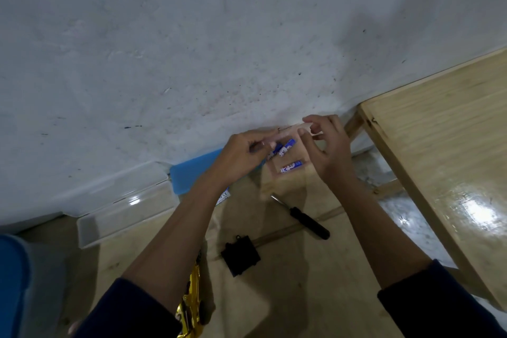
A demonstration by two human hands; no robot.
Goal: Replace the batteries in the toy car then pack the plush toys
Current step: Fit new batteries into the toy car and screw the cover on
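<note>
My right hand (326,151) holds a small clear plastic battery case (290,156) up near the wall. Blue-and-white batteries lie inside it, one low (291,167) and two higher (288,145). My left hand (244,152) pinches the end of one of the upper batteries at the case's left side. The gold toy car (192,302) lies on the wooden table, partly hidden under my left forearm. Its black battery cover (240,255) lies loose beside it. A black-handled screwdriver (304,217) rests on the table below the case. No plush toys are in view.
A clear plastic box (123,208) stands against the wall at left, with a blue lid (192,173) leaning behind my left hand. A second wooden table (439,145) stands at right across a gap. A blue object (11,283) fills the lower left corner.
</note>
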